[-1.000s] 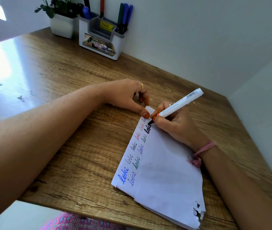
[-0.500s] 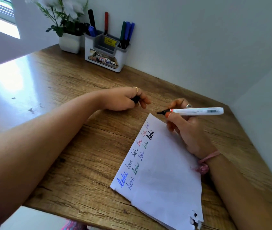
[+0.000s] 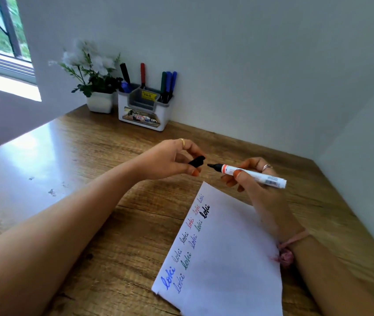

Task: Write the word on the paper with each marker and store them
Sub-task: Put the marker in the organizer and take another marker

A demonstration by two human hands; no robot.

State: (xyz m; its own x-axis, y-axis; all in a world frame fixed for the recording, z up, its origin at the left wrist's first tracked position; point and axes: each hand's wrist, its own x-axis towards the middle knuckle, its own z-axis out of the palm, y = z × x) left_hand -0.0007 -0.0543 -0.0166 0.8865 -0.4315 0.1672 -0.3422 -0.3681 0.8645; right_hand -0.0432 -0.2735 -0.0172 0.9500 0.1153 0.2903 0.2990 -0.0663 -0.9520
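Black cap [image 3: 197, 161] pinched in left hand [image 3: 172, 159], mouth turned toward the tip; white marker [image 3: 248, 174] gripped in right hand [image 3: 255, 179], held level just apart for capping; paper [image 3: 224, 254] flat on surface [image 3: 90, 179]; organizer [image 3: 143, 110] waiting by wall.

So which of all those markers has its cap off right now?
The white-barrelled black marker in the right hand, its black tip bare. The left hand holds its cap. Those in the desk organizer stand capped.

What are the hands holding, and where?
Right hand grips the white marker mid-barrel; left hand pinches its black cap by the closed end.
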